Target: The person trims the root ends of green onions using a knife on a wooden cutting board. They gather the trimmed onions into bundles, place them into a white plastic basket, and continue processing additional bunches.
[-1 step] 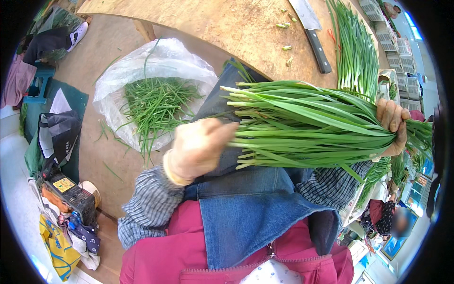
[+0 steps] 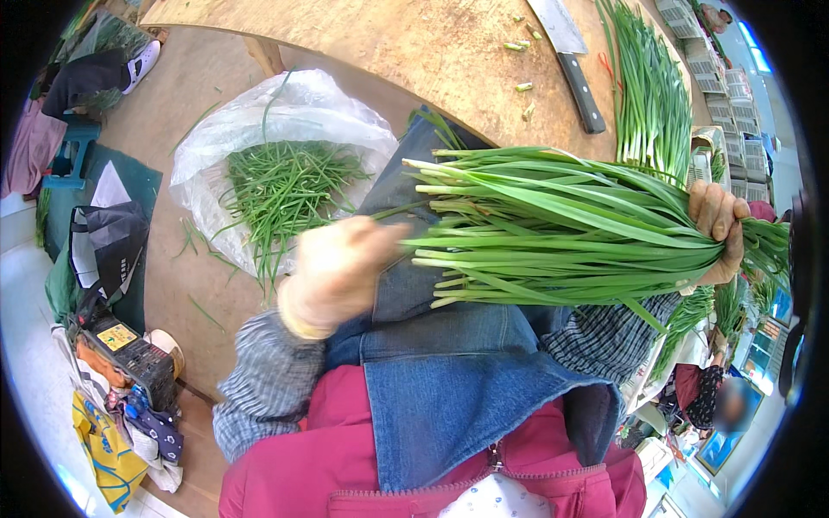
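Head cam: R hand [image 2: 719, 220] clamped round the bunch of greens [image 2: 561, 229], toward the leafy end; bunch lies level across the front of the body, above the lap, pale stalk ends pointing L. Prob. gripped there b/c it leaves the stalk ends bare for the other hand. L hand [image 2: 337, 268] apart from R, fingers right by the lower stalk ends; too blurred, can't tell if it's pinching one or just near.

Plastic bag [image 2: 203, 164] sits wide-mouthed beside the lap on the L, w/ loose green bits [image 2: 289, 181] in it; close to L hand, so prob. put there for an easy drop. Denim apron [image 2: 449, 345] over the lap, likely to keep clothes clean. Knife [image 2: 583, 99] on the table [image 2: 414, 43], handle toward the person, prob. for quick pickup. 2nd bunch [image 2: 652, 104] next to it, stalk ends nearer the person; short cut pieces [image 2: 524, 87] L of the knife.
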`<state>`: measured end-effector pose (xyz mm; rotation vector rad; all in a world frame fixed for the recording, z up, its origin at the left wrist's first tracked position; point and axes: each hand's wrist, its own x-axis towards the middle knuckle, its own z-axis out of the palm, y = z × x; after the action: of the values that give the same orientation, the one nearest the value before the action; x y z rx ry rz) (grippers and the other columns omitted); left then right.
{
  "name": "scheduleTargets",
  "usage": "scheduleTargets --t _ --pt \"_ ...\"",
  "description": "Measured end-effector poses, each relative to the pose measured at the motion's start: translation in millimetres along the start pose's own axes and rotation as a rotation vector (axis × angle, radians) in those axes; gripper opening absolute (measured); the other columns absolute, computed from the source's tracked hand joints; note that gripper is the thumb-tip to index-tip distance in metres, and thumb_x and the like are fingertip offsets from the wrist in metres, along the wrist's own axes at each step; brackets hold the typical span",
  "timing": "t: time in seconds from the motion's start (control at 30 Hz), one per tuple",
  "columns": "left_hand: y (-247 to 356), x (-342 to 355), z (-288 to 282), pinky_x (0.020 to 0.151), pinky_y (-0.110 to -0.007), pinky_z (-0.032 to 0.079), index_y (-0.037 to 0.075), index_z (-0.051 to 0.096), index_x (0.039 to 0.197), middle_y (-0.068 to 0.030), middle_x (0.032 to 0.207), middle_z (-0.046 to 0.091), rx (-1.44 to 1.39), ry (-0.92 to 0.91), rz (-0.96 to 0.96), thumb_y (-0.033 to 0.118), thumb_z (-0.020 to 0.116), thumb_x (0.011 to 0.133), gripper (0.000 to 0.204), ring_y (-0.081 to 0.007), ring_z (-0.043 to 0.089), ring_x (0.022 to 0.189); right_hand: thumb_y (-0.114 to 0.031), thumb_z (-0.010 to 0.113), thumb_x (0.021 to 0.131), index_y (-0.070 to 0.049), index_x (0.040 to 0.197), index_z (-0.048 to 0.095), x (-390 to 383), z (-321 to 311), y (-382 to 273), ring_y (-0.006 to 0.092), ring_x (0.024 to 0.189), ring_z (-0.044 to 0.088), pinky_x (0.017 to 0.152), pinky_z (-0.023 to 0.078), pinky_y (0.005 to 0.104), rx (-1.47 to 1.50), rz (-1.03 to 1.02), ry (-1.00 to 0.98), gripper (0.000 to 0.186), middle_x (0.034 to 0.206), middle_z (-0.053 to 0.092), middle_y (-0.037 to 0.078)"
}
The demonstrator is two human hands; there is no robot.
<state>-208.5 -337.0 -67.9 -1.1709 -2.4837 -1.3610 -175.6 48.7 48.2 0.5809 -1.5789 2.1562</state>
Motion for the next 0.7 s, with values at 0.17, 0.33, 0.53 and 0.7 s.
scheduleTargets --t 0.17,0.33,0.53,0.7 --pt "-44.0 -55.2 -60.5 0.072 -0.039 0.044 0.007 0.063 0.081 -0.0075 0.075 0.057 0.905 -0.148 -0.351 0.002 0.061 0.068 0.014 -0.0275 0.055 0.075 -0.013 0.054 0.086 0.000 0.105 0.058 -0.2 4.8 2.9 0.0100 0.061 0.034 0.062 0.026 0.0264 0.077 -0.025 0.058 0.023 0.070 0.047 -0.003" --pt "1.1 6.1 -4.2 0.070 -0.038 0.047 0.007 0.066 0.095 -0.0072 0.082 0.060 0.158 0.014 -0.024 0.002 0.064 0.069 0.026 -0.0275 0.059 0.076 -0.016 0.053 0.089 -0.003 0.110 0.060 1.7 7.0 -4.8 0.0097 0.060 0.034 0.060 0.026 0.0266 -0.021 -0.026 0.028 0.026 0.070 0.050 -0.003" --pt "13.3 51.3 54.8 0.059 -0.035 0.050 0.006 0.066 0.095 -0.0084 0.085 0.061 0.056 0.015 0.037 0.004 0.068 0.069 0.026 -0.0268 0.062 0.070 -0.016 0.054 0.089 -0.003 0.106 0.061 0.3 8.0 6.1 0.0099 0.059 0.034 0.060 0.027 0.0267 -0.011 -0.003 0.044 0.023 0.069 0.050 -0.003" --pt "3.0 62.0 65.2 0.059 -0.034 0.050 0.007 0.063 0.082 -0.0068 0.078 0.056 -0.032 0.024 0.120 0.006 0.064 0.070 0.013 -0.0254 0.061 0.068 -0.017 0.054 0.090 -0.004 0.111 0.060 0.4 5.2 -3.3 0.0096 0.060 0.034 0.059 0.027 0.0265 -0.046 0.003 -0.036 0.025 0.072 0.051 -0.004"
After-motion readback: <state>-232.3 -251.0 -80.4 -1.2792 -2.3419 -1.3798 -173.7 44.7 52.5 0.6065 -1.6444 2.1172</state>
